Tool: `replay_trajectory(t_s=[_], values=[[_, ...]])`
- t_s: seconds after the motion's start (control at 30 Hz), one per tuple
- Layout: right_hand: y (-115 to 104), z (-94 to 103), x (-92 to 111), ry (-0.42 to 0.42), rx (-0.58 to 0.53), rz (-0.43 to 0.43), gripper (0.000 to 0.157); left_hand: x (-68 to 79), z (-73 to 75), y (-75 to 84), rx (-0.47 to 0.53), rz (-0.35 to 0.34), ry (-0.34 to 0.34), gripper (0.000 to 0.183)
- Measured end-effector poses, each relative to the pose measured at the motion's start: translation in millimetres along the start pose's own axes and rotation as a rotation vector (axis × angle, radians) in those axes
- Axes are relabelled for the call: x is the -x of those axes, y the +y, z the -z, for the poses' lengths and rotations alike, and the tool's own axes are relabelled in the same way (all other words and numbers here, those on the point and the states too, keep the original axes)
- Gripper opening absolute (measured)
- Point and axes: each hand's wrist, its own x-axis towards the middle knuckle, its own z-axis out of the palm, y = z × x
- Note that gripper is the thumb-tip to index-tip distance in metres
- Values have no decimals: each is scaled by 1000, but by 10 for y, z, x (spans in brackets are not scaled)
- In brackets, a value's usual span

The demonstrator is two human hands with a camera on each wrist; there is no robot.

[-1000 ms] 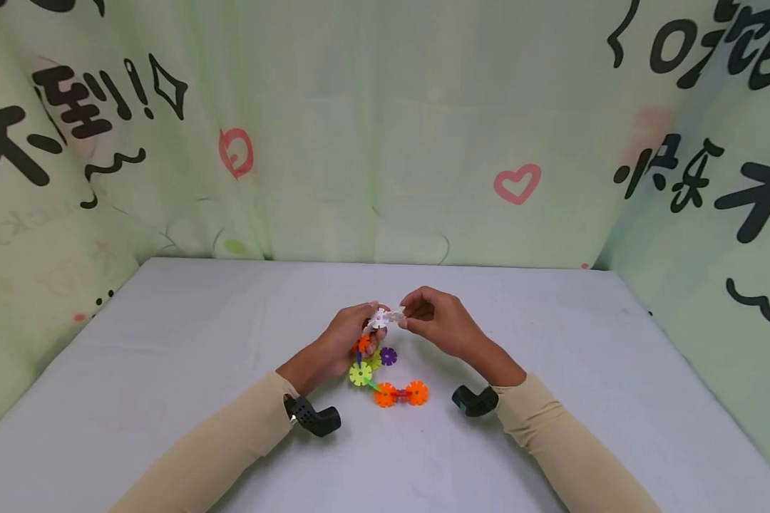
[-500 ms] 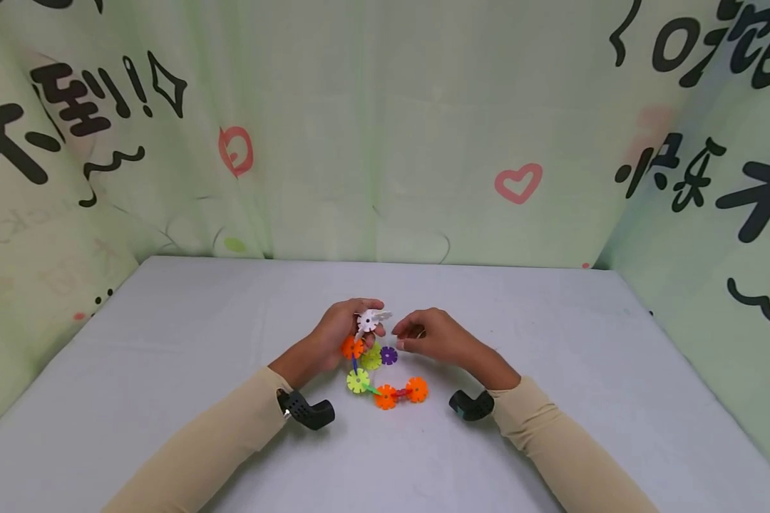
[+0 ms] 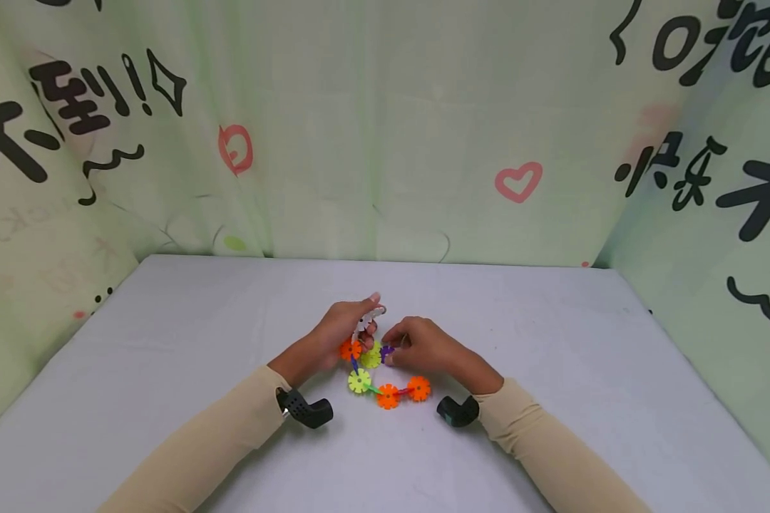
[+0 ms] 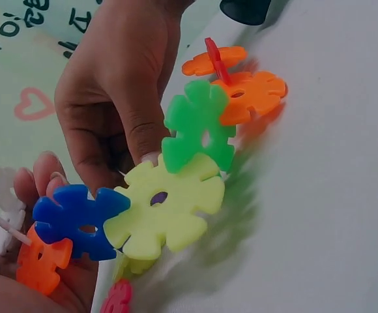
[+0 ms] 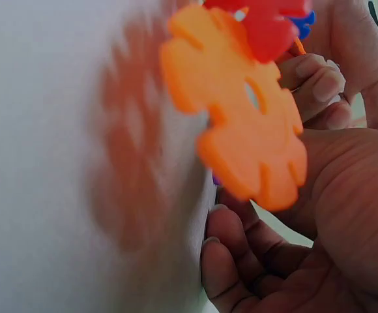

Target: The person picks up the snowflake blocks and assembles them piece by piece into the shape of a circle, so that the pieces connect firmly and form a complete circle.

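Note:
My left hand [image 3: 340, 335] holds the white end of a chain of notched, flower-shaped plastic discs, with white discs [image 3: 364, 322] at its fingers. From there the chain runs through an orange disc [image 3: 351, 348], a blue disc [image 4: 81, 222], a yellow-green disc [image 3: 359, 381] and a green disc [image 4: 199, 124]. A red disc [image 4: 216, 62] joins two orange discs at the other end. My right hand [image 3: 421, 345] pinches a purple disc [image 3: 386, 352], mostly covered by its fingers. Beside it is another yellow disc [image 3: 372, 355]; a pink disc [image 4: 118, 297] shows in the left wrist view.
A white-covered table [image 3: 231, 299] lies beneath both hands. Pale green curtains [image 3: 372, 142] with printed hearts and lettering stand behind it and at both sides. Black wrist cameras [image 3: 311, 412] sit on both sleeves.
My right hand has let go of the white discs and moved down to the purple disc. The left hand has shifted slightly left and lower with the white discs.

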Motion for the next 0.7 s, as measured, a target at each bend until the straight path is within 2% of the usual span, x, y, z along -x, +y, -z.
replay_trajectory(t_s=[0.13,0.3,0.7], values=[[-25,-18,-9,-10,21,-51,24,-8,-3,-11,-36,22,8,48],[-21,-1,13,1,17,-46,22,-5,-8,-17,-25,27,16,44],[21,109,43,49,-20,39,9,-7,-31,-35,-60,26,12,41]])
